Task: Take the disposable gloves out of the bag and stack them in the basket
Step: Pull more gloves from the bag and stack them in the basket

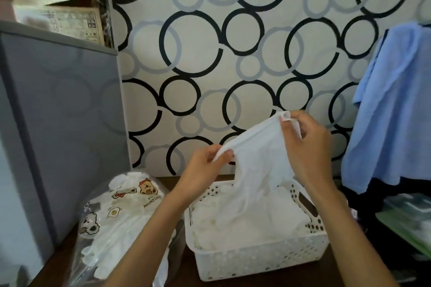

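Both hands, left hand (205, 165) and right hand (305, 144), pinch a thin glove (254, 165) stretched above the basket (256, 261); dropped crumpled, it would likely upset the stack there

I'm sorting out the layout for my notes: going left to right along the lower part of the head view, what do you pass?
Grey cabinet → cartoon-printed bag of gloves → white basket → blue cloth hanging at the right.
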`<act>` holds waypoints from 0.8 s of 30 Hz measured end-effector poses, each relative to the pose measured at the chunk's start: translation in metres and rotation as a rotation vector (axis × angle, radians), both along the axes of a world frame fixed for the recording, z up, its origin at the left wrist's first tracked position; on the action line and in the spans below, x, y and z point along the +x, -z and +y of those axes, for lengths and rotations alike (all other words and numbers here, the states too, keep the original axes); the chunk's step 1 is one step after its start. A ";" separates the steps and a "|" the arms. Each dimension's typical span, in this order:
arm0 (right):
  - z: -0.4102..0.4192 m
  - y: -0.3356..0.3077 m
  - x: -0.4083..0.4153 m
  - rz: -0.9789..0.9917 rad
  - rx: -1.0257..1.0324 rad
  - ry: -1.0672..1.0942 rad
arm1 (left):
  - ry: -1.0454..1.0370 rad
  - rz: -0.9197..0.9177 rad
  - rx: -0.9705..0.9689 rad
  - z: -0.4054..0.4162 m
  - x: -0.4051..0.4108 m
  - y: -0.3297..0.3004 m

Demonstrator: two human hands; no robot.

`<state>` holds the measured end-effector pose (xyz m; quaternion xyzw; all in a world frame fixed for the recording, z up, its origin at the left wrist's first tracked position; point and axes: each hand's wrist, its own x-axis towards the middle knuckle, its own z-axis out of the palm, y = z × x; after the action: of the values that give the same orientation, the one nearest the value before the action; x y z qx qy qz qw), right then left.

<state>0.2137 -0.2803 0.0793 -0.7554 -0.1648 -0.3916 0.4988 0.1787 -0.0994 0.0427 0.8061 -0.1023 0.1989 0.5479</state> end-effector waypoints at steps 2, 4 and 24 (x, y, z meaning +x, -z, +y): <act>0.001 -0.011 0.005 0.001 -0.123 -0.001 | -0.038 0.004 -0.121 -0.003 0.004 0.000; 0.002 -0.019 0.006 0.049 -0.182 -0.088 | -0.056 0.030 -0.277 -0.004 0.004 -0.002; -0.013 0.085 0.047 0.756 -0.327 -0.044 | -0.154 0.327 0.624 0.017 0.055 0.042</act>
<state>0.2610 -0.2937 -0.0053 -0.9117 -0.0463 -0.0442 0.4058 0.2333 -0.0819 0.0005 0.9610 -0.0079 0.0673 0.2680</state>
